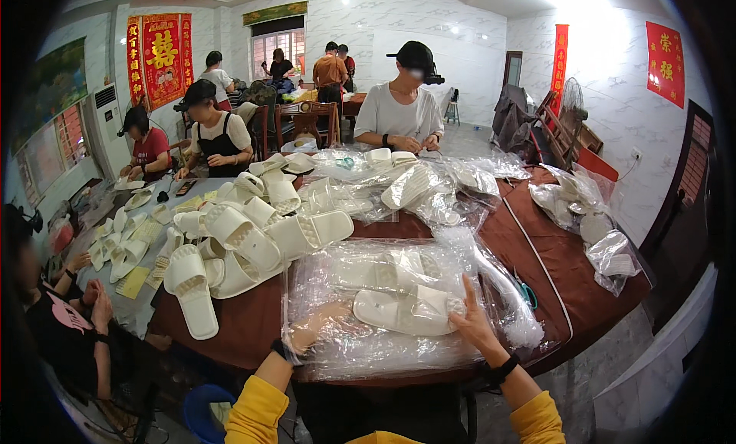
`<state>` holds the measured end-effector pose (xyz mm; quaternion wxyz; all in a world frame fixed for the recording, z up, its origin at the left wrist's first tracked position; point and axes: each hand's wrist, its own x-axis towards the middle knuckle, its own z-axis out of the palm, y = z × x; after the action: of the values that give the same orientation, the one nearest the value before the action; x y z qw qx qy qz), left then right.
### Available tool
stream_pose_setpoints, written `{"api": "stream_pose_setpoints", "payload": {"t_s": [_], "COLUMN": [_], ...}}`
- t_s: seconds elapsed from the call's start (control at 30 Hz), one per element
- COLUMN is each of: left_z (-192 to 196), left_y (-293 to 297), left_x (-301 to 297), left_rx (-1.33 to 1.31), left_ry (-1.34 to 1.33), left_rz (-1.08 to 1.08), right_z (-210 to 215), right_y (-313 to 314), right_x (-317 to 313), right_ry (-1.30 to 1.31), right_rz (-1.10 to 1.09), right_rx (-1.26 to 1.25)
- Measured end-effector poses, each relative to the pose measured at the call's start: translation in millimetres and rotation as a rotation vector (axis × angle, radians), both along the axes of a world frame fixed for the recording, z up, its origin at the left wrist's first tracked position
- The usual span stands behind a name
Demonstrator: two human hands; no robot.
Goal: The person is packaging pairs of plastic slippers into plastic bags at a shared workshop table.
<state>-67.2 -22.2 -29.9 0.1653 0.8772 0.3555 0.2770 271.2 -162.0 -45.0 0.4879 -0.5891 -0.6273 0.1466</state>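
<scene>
A pair of white slippers lies on clear plastic bags in front of me. The farther slipper (360, 272) shows through shiny film; the nearer slipper (383, 310) points its toe right, and I cannot tell whether film covers it. My left hand (320, 325) reaches to the heel of the nearer slipper, its fingers blurred behind clear plastic. At the toe end is my right hand (477, 321), thumb against the slipper and index finger stretched away from me, fingers apart. Wrinkled clear plastic bags (345, 360) spread under and around both hands.
Loose white slippers (257, 241) pile up at left. Bagged slippers (437, 187) lie at the far side, more bagged slippers (609, 256) at right. Teal-handled scissors (527, 294) and a white cord (537, 256) rest on the brown tablecloth (498, 222). Co-workers sit opposite and left.
</scene>
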Motion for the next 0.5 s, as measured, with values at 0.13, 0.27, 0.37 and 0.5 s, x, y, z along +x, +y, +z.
{"api": "stream_pose_setpoints", "payload": {"t_s": [0.13,0.27,0.37,0.5], "left_z": [8,16,51,58], "left_y": [2,2,-21,-47], "left_x": [-44,-92,-84,-57], "left_rx": [-0.274,-0.210,-0.070,-0.139], "left_ry": [-0.199,-0.553,-0.733,-0.177], "left_rz": [0.251,0.463,0.449,0.322], "right_z": [-3,-6,-9,-5], "right_y": [-3,-3,-5,-4], "right_x": [0,0,7,6], "right_ry": [0.012,0.660,0.733,0.708], "right_rz": [-0.081,-0.030,-0.026,-0.016], "right_rx": [-0.161,-0.242,-0.249,-0.260]}}
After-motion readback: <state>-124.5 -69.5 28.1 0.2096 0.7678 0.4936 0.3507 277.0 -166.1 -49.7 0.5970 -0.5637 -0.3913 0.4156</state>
